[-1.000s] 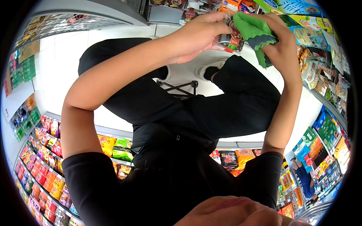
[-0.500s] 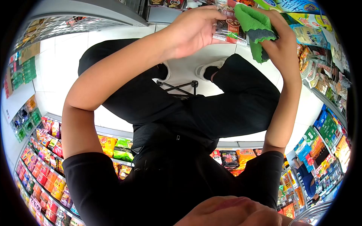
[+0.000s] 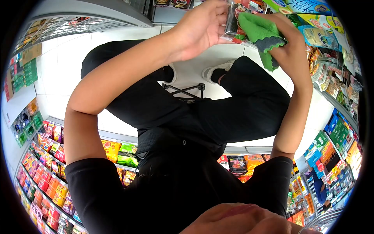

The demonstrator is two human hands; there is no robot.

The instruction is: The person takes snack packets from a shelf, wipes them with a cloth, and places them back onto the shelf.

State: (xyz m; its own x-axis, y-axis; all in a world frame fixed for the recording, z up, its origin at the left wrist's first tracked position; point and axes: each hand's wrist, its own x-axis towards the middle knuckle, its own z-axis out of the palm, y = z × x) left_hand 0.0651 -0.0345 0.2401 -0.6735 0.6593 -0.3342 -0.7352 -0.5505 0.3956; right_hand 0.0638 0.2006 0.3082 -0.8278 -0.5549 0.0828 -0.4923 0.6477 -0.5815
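Observation:
At the top of the head view, my left hand (image 3: 202,29) is closed on the left edge of a clear and dark red snack packet (image 3: 232,25) with printed lettering. Its fingertips are partly hidden at the packet's edge. My right hand (image 3: 290,45) grips a green cloth (image 3: 255,29) with a dark grey underside and scalloped edge. The cloth lies against the packet's right side and covers part of its front. Both hands are raised out beyond my knees, close to the shelf.
Bagged snacks (image 3: 317,37) fill the shelf at the upper right. A wire rack (image 3: 50,33) stands at the upper left. Behind me run shelves of colourful packets (image 3: 50,187). Black folding stool legs (image 3: 187,90) show between my feet on the white tiled floor.
The cloth has shifted slightly left and down over the packet. The packet has tilted a little, and my left thumb no longer shows across its front.

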